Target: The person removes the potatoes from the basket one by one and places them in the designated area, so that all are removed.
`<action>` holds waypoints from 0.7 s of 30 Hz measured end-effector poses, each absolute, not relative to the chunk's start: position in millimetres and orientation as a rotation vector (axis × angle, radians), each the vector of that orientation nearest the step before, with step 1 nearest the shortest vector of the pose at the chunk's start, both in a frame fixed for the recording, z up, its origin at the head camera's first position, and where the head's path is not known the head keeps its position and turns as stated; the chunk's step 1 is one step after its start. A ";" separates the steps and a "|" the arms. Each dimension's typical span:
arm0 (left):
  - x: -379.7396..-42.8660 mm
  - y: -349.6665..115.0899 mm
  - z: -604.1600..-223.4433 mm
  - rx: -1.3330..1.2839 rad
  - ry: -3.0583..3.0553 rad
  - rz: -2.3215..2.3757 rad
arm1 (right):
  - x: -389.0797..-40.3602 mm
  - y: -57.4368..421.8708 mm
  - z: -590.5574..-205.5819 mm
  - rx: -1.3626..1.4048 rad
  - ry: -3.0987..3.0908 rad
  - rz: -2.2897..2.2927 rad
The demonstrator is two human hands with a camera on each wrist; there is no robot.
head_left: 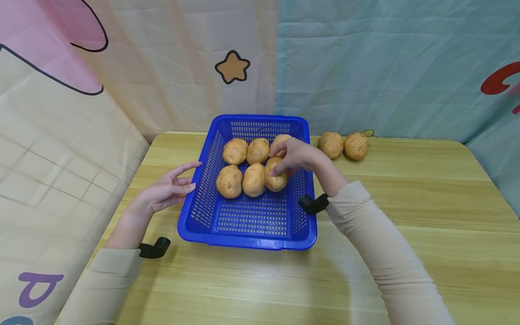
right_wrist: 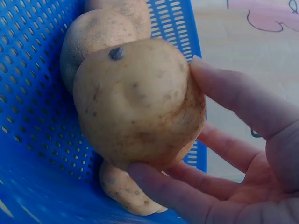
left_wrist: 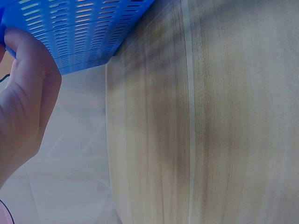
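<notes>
My right hand (head_left: 298,154) reaches over the right rim of a blue plastic basket (head_left: 248,241) and grips a potato (head_left: 277,179) between thumb and fingers. In the right wrist view this potato (right_wrist: 133,102) has a dark spot near its top. Several other potatoes sit in two rows inside the basket, among them one at front left (head_left: 229,181) and one at back left (head_left: 235,151). A back-right potato (head_left: 281,140) is partly hidden by my right hand. At the basket's left side, my left hand (head_left: 170,187) touches the rim with extended index finger and thumb.
Two potatoes, a nearer one (head_left: 331,145) and one farther right (head_left: 356,146), lie on the wooden table (head_left: 426,203) right of the basket. Printed fabric curtains (head_left: 365,58) stand behind the table and along its left. Each wrist wears a black camera mount (head_left: 155,248).
</notes>
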State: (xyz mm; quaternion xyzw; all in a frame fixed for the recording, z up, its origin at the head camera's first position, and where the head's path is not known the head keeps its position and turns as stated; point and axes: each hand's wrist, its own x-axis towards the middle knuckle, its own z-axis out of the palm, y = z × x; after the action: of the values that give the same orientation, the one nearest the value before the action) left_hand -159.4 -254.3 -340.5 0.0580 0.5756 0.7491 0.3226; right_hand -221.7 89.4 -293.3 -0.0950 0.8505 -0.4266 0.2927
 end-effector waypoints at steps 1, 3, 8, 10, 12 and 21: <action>-159.5 -254.4 -340.6 0.152 1.509 1.967 | -221.8 90.2 -293.0 -0.262 2.259 -1.145; -159.7 -254.5 -340.8 0.153 1.507 1.967 | -222.1 91.6 -292.3 -0.279 2.246 -1.158; -160.0 -254.5 -341.0 0.154 1.508 1.963 | -222.9 95.4 -291.2 -0.297 2.204 -1.219; -160.0 -254.6 -341.0 0.150 1.508 1.961 | -222.5 97.0 -290.8 -0.301 2.188 -1.249; -160.1 -254.7 -341.1 0.147 1.509 1.960 | -221.9 98.9 -290.2 -0.306 2.178 -1.276; -160.2 -254.4 -341.5 0.147 1.501 1.964 | -222.6 109.9 -291.5 -0.386 2.131 -1.367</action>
State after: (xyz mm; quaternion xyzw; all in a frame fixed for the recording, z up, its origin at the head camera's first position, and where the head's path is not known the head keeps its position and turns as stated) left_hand -160.2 -254.4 -341.5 0.0559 0.5730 0.7497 0.3265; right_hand -222.6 109.9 -291.5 -0.1445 0.7972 -0.5115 0.2863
